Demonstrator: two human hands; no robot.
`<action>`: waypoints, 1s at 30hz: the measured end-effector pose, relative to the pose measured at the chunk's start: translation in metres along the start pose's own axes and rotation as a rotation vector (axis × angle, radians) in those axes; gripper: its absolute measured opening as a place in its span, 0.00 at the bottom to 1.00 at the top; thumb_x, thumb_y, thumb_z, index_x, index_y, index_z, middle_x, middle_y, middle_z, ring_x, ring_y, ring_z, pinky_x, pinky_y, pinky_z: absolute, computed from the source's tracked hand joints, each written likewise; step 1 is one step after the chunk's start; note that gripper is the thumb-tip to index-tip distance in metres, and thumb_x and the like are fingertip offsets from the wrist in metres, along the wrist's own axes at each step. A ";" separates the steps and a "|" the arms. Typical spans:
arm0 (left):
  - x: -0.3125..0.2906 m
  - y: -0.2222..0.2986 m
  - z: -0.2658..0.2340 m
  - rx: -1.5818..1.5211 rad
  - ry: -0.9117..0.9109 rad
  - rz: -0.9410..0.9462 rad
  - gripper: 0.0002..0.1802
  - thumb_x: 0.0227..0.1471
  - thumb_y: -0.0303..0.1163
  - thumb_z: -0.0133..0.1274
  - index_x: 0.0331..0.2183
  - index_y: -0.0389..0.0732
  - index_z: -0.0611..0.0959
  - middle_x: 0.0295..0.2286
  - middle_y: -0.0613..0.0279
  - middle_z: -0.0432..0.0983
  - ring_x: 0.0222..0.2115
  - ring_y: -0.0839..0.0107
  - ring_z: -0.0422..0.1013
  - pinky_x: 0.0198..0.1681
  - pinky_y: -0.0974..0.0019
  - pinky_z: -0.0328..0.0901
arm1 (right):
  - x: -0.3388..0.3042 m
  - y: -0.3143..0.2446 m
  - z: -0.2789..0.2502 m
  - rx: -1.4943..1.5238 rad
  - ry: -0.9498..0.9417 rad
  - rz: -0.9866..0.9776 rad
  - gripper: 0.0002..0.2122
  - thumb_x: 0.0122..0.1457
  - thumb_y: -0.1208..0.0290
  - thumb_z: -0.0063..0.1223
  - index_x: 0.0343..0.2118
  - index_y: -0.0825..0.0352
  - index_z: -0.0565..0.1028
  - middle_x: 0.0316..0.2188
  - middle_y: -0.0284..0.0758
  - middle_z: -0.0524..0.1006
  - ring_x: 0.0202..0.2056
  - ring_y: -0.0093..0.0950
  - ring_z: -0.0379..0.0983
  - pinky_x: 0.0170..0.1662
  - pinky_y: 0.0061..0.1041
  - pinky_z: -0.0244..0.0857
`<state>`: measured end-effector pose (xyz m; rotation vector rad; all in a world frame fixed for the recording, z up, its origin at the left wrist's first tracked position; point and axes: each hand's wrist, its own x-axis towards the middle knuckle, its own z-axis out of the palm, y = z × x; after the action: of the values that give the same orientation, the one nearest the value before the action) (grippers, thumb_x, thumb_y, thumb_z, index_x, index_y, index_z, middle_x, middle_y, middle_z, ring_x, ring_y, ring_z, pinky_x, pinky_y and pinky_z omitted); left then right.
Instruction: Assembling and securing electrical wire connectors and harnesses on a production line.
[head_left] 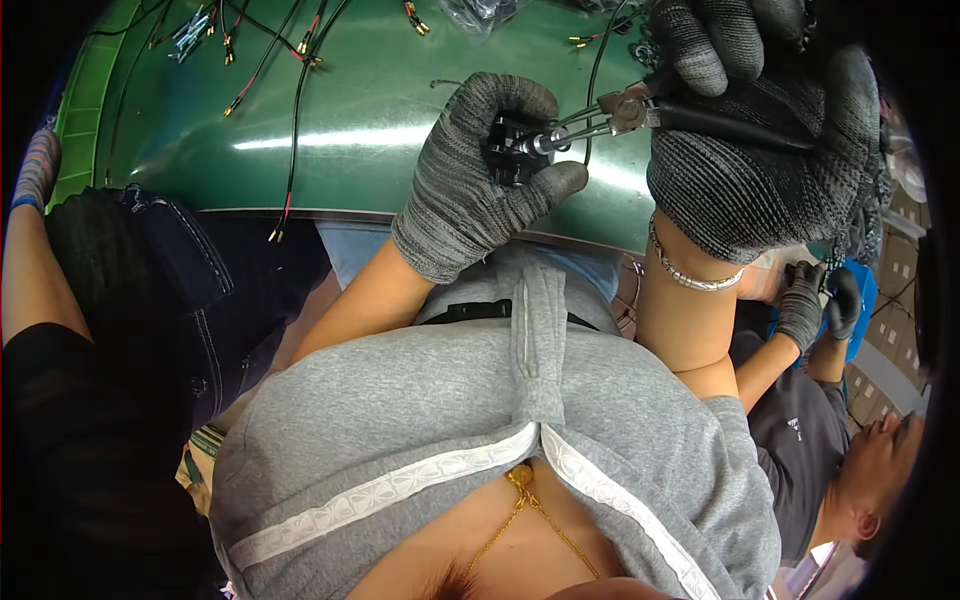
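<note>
Cannot see all of the black part (505,152), partly covered by the left hand (455,185), nor of the pliers (690,119) inside the right hand (755,185). Cannot follow the cables (305,47) or plastic bag (480,14) past the upper edge.

The picture is bright, and a long white glare lies across the green tabletop (400,90). Its near edge bends by fisheye distortion, the corners are black, and the black sleeve (50,385) shows little detail.
</note>
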<state>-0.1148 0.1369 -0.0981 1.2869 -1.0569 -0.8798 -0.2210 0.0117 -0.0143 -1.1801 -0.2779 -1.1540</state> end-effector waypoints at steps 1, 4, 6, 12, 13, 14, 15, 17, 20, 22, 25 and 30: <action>0.000 0.002 0.001 0.017 -0.014 -0.031 0.33 0.36 0.32 0.72 0.44 0.42 0.72 0.38 0.63 0.72 0.39 0.74 0.72 0.44 0.68 0.71 | 0.000 0.000 0.001 -0.004 0.003 0.007 0.13 0.60 0.69 0.49 0.47 0.66 0.70 0.31 0.34 0.71 0.26 0.21 0.67 0.27 0.19 0.68; 0.001 0.007 0.004 0.028 0.034 0.015 0.33 0.35 0.31 0.72 0.43 0.42 0.71 0.37 0.63 0.73 0.39 0.74 0.73 0.43 0.69 0.71 | 0.000 0.002 0.002 -0.009 0.012 0.029 0.13 0.61 0.69 0.49 0.47 0.66 0.70 0.31 0.34 0.71 0.26 0.21 0.67 0.27 0.19 0.68; 0.000 0.002 0.009 -0.032 0.072 0.038 0.32 0.36 0.31 0.72 0.42 0.42 0.71 0.36 0.63 0.73 0.38 0.74 0.73 0.43 0.69 0.71 | -0.001 0.004 0.003 -0.004 0.015 0.041 0.13 0.61 0.69 0.49 0.47 0.66 0.70 0.31 0.34 0.71 0.26 0.21 0.67 0.27 0.19 0.68; 0.001 -0.002 0.006 -0.015 0.229 0.183 0.28 0.36 0.33 0.70 0.38 0.42 0.71 0.27 0.65 0.72 0.27 0.76 0.72 0.32 0.71 0.70 | 0.001 0.013 0.007 0.020 0.023 0.068 0.13 0.61 0.69 0.49 0.47 0.66 0.70 0.31 0.35 0.71 0.26 0.22 0.67 0.27 0.20 0.68; 0.003 0.000 0.006 0.027 0.227 0.221 0.27 0.37 0.33 0.70 0.37 0.42 0.72 0.27 0.65 0.72 0.27 0.76 0.72 0.32 0.70 0.70 | 0.002 0.011 0.008 0.009 0.027 0.075 0.13 0.61 0.69 0.48 0.47 0.66 0.70 0.31 0.35 0.71 0.26 0.22 0.67 0.27 0.20 0.68; 0.003 0.002 0.007 0.018 0.227 0.218 0.27 0.37 0.33 0.70 0.37 0.42 0.72 0.27 0.65 0.72 0.27 0.76 0.72 0.32 0.70 0.70 | 0.001 0.010 0.008 -0.003 0.027 0.081 0.13 0.61 0.69 0.48 0.47 0.66 0.70 0.31 0.35 0.71 0.26 0.22 0.67 0.27 0.20 0.68; 0.002 0.004 0.008 -0.094 0.243 0.182 0.26 0.37 0.33 0.70 0.36 0.42 0.72 0.27 0.65 0.72 0.26 0.75 0.72 0.31 0.71 0.71 | 0.002 0.009 0.009 -0.012 0.026 0.087 0.13 0.61 0.69 0.48 0.47 0.66 0.70 0.31 0.35 0.71 0.26 0.22 0.67 0.27 0.20 0.68; -0.001 0.005 0.011 -0.193 0.270 0.143 0.25 0.37 0.33 0.70 0.35 0.42 0.73 0.27 0.64 0.72 0.26 0.75 0.73 0.31 0.71 0.71 | 0.002 0.011 0.010 -0.005 0.023 0.097 0.13 0.61 0.69 0.48 0.47 0.66 0.70 0.31 0.35 0.71 0.27 0.22 0.67 0.27 0.20 0.68; -0.004 0.002 0.015 -0.164 0.367 0.169 0.24 0.38 0.33 0.69 0.35 0.41 0.73 0.27 0.65 0.72 0.26 0.73 0.73 0.31 0.69 0.71 | 0.002 0.013 0.012 -0.004 0.022 0.109 0.13 0.61 0.69 0.48 0.47 0.66 0.70 0.32 0.35 0.71 0.27 0.22 0.67 0.27 0.20 0.68; -0.006 0.000 0.016 -0.223 0.318 0.162 0.24 0.39 0.34 0.68 0.38 0.41 0.74 0.27 0.65 0.73 0.25 0.71 0.73 0.30 0.68 0.70 | 0.003 0.016 0.012 0.001 0.025 0.117 0.13 0.61 0.69 0.48 0.47 0.66 0.70 0.32 0.35 0.71 0.27 0.22 0.67 0.27 0.20 0.68; -0.002 -0.004 0.014 0.084 0.300 0.313 0.24 0.41 0.34 0.67 0.39 0.41 0.75 0.30 0.62 0.74 0.29 0.71 0.74 0.32 0.67 0.70 | 0.002 0.016 0.015 0.004 0.028 0.130 0.13 0.61 0.70 0.48 0.47 0.67 0.70 0.32 0.35 0.71 0.27 0.22 0.67 0.27 0.21 0.68; -0.013 -0.017 0.023 -0.075 0.369 0.140 0.24 0.41 0.35 0.67 0.40 0.39 0.75 0.34 0.59 0.73 0.33 0.70 0.74 0.36 0.68 0.71 | 0.004 0.016 0.015 0.023 0.022 0.143 0.13 0.61 0.70 0.48 0.47 0.67 0.70 0.32 0.36 0.71 0.27 0.23 0.68 0.27 0.21 0.68</action>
<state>-0.1397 0.1400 -0.1169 1.2378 -0.8019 -0.5444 -0.2008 0.0207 -0.0145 -1.1479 -0.1863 -1.0359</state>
